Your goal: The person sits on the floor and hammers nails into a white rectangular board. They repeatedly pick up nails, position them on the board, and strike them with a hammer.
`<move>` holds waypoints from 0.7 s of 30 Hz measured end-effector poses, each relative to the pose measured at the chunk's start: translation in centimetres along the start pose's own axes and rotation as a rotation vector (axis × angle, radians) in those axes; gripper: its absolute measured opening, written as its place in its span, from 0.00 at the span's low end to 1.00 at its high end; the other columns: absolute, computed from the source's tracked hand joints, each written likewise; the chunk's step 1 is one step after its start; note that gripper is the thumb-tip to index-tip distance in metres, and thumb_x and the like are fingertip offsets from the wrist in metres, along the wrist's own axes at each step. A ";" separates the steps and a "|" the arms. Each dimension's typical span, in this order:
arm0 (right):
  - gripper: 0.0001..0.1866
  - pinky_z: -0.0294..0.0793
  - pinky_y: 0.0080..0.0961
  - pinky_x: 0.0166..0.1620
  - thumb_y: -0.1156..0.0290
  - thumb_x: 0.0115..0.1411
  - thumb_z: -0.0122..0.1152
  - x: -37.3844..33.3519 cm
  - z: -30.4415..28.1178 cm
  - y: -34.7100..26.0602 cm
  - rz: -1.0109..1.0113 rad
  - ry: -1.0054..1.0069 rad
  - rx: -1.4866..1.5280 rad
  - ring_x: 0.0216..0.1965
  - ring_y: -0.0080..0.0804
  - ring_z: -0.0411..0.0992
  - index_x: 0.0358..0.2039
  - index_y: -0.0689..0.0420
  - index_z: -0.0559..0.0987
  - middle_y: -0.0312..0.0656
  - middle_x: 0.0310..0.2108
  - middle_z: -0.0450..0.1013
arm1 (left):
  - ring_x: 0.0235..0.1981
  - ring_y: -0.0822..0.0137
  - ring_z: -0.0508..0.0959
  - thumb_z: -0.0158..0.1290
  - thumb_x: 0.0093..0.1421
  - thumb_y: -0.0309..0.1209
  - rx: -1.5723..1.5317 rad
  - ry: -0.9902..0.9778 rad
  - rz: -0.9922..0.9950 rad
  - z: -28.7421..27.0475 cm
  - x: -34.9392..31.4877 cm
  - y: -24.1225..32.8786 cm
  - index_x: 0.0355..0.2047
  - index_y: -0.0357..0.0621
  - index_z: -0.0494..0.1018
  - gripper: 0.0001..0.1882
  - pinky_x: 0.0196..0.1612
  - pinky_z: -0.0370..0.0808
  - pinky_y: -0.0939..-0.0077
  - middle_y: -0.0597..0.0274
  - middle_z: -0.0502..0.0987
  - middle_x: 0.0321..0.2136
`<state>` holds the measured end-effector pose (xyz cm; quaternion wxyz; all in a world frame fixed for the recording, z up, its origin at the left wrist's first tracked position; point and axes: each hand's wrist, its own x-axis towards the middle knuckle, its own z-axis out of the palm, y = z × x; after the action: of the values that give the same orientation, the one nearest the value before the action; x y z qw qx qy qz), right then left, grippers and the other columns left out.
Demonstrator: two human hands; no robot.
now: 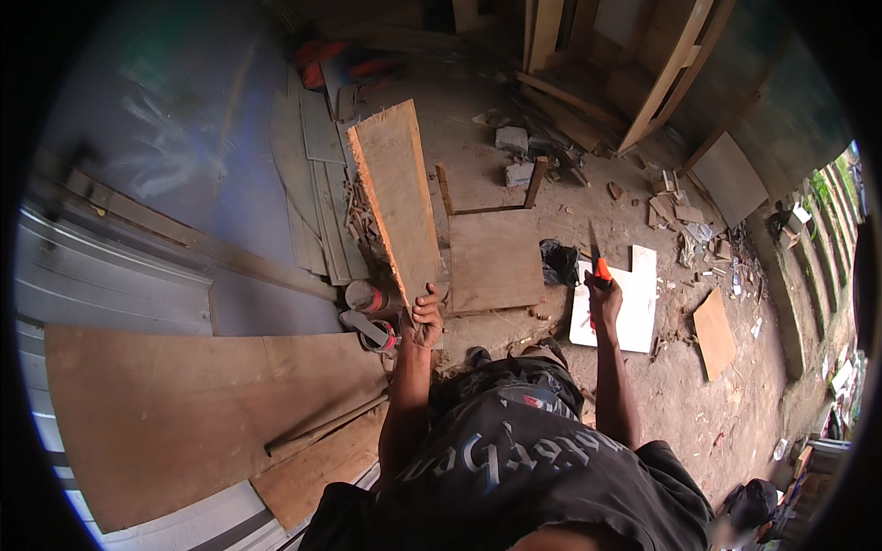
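My left hand (422, 321) grips the lower end of a long wooden board (397, 184), its fingers wrapped over the edge. The board stands up and away from me, with a rough, splintered left edge. In my right hand (603, 298) is a hand saw (602, 266) with an orange handle, its thin dark blade pointing away from me. The saw is apart from the board. Between and beyond my hands is a low wooden panel (496, 261) with two short legs standing up at its far side. Below the right hand lies a white sheet (634, 321).
A large brown plywood sheet (202, 404) lies at the left, near paint cans (365, 296). Grey blocks (512, 140) and wooden frames (666, 83) stand farther off. Scraps litter the floor at the right, around a plywood offcut (714, 334). A person in a dark cap (755, 499) shows at lower right.
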<state>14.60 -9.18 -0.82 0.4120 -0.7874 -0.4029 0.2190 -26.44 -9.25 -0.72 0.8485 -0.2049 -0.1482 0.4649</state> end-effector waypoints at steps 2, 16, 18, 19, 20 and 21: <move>0.22 0.70 0.24 0.29 0.52 0.57 0.67 -1.1 0.3 -0.8 0.017 -0.058 0.057 0.23 0.20 0.71 0.35 0.63 0.82 0.39 0.22 0.78 | 0.24 0.60 0.80 0.44 0.68 0.26 -0.050 -0.006 -0.061 -1.0 0.1 -0.8 0.51 0.27 0.60 0.16 0.22 0.83 0.76 0.50 0.73 0.28; 0.29 0.67 0.37 0.25 0.47 0.61 0.59 -1.1 -1.1 9.2 0.171 -0.160 -0.203 0.19 0.39 0.72 0.26 0.68 0.78 0.52 0.16 0.71 | 0.07 0.71 0.64 0.45 0.68 0.43 0.456 0.522 0.245 -10.5 -3.3 0.8 0.43 0.41 0.68 0.17 0.07 0.59 0.82 0.63 0.64 0.13; 0.27 0.63 0.40 0.22 0.51 0.64 0.56 -0.9 -0.6 11.7 0.078 -0.155 -0.339 0.17 0.46 0.70 0.27 0.68 0.78 0.56 0.15 0.69 | 0.07 0.72 0.62 0.43 0.69 0.50 0.785 0.730 0.367 -14.3 -4.3 2.0 0.37 0.48 0.71 0.19 0.07 0.56 0.82 0.67 0.62 0.12; 0.25 0.63 0.42 0.22 0.52 0.66 0.53 -1.1 0.1 14.4 0.048 -0.170 -0.424 0.19 0.49 0.71 0.33 0.67 0.78 0.58 0.18 0.71 | 0.06 0.73 0.61 0.41 0.69 0.55 0.917 0.847 0.447 -15.5 -3.6 2.3 0.33 0.51 0.72 0.22 0.07 0.54 0.82 0.69 0.61 0.11; 0.24 0.65 0.43 0.23 0.53 0.67 0.51 -1.1 0.5 17.7 -0.062 -0.218 -0.462 0.21 0.52 0.72 0.37 0.66 0.77 0.60 0.21 0.72 | 0.06 0.73 0.59 0.38 0.66 0.63 1.048 1.151 0.466 -16.6 -2.2 2.5 0.33 0.53 0.71 0.28 0.07 0.53 0.79 0.69 0.61 0.12; 0.23 0.68 0.45 0.24 0.54 0.68 0.50 -0.7 1.2 20.8 -0.173 -0.277 -0.497 0.23 0.55 0.73 0.41 0.66 0.76 0.63 0.24 0.73 | 0.04 0.69 0.61 0.33 0.67 0.62 1.131 1.318 0.521 -17.9 -0.9 3.2 0.41 0.48 0.71 0.31 0.07 0.52 0.76 0.64 0.69 0.15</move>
<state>22.81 -16.11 -18.66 0.1648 -0.7894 -0.5623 0.1829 -21.36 -12.23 -17.95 0.6033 -0.0092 0.6691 0.4339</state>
